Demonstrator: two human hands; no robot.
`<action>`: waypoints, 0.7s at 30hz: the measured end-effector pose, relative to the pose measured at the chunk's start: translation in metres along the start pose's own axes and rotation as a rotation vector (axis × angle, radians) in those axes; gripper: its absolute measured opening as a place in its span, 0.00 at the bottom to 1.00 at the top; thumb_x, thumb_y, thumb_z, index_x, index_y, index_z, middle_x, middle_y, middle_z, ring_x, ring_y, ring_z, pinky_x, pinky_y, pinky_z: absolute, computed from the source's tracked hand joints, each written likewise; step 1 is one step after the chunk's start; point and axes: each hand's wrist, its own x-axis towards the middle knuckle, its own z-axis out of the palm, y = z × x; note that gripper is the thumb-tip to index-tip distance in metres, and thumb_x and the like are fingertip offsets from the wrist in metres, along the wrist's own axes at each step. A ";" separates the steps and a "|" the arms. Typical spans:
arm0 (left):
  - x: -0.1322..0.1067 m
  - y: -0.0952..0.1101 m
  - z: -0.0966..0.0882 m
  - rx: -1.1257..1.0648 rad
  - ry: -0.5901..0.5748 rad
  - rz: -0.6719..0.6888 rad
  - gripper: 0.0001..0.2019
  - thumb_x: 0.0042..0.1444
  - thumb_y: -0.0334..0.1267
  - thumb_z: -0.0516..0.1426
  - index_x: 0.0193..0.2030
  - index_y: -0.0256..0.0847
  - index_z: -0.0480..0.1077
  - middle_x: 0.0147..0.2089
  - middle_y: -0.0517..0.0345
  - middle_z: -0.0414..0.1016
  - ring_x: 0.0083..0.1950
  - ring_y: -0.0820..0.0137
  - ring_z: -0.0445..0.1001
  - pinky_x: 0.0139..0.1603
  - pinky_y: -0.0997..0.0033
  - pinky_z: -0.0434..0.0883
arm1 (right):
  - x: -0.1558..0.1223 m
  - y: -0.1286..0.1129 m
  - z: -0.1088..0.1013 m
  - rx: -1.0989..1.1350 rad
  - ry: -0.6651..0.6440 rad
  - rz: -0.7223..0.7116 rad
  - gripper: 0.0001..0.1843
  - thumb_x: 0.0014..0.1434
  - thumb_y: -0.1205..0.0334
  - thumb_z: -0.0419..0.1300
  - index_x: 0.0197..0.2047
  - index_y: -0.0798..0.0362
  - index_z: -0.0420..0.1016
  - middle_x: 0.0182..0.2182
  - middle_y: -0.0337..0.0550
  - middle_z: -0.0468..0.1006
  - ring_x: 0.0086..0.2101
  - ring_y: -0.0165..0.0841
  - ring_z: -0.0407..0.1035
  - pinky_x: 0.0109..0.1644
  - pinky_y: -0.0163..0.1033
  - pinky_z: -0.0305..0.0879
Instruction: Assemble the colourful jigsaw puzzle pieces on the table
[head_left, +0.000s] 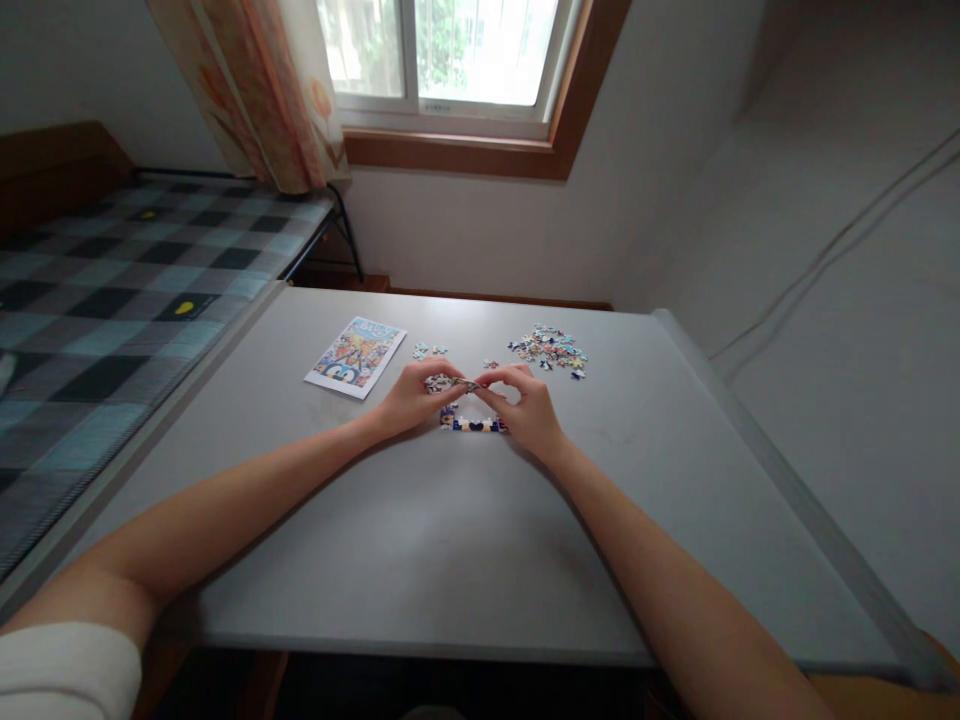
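Observation:
My left hand (419, 396) and my right hand (524, 405) meet above the middle of the table, thumbs and fingers closed. Between them is a small joined strip of jigsaw puzzle pieces (450, 384), raised and tilted, its printed side partly hidden by my fingers. The left hand grips most of the strip; the right fingertips pinch its right end. Just below lies a partly assembled puzzle edge (475, 425), with a dark blue and white bottom row and short sides partly covered by my hands. One loose piece (490, 364) lies just beyond the right fingers.
A heap of loose puzzle pieces (551, 348) lies at the back right of the grey table (420, 550). A few pieces (429, 351) lie behind my left hand. The colourful picture sheet (357, 357) rests at the back left. A checked bed (150, 260) adjoins the table's left side.

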 end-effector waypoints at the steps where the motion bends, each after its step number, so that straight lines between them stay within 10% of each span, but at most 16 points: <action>1: 0.000 0.000 0.000 -0.006 -0.005 -0.004 0.10 0.55 0.43 0.60 0.34 0.38 0.75 0.34 0.56 0.76 0.37 0.70 0.73 0.41 0.70 0.69 | 0.000 -0.001 0.000 0.004 0.000 -0.001 0.05 0.57 0.57 0.62 0.35 0.48 0.78 0.32 0.40 0.78 0.40 0.36 0.68 0.46 0.43 0.63; 21: -0.001 0.000 0.000 0.089 0.045 0.007 0.09 0.57 0.42 0.58 0.32 0.39 0.71 0.32 0.57 0.74 0.37 0.70 0.71 0.41 0.70 0.68 | -0.001 -0.013 -0.001 -0.083 -0.042 0.002 0.04 0.57 0.60 0.61 0.32 0.48 0.76 0.32 0.41 0.77 0.41 0.37 0.68 0.50 0.45 0.63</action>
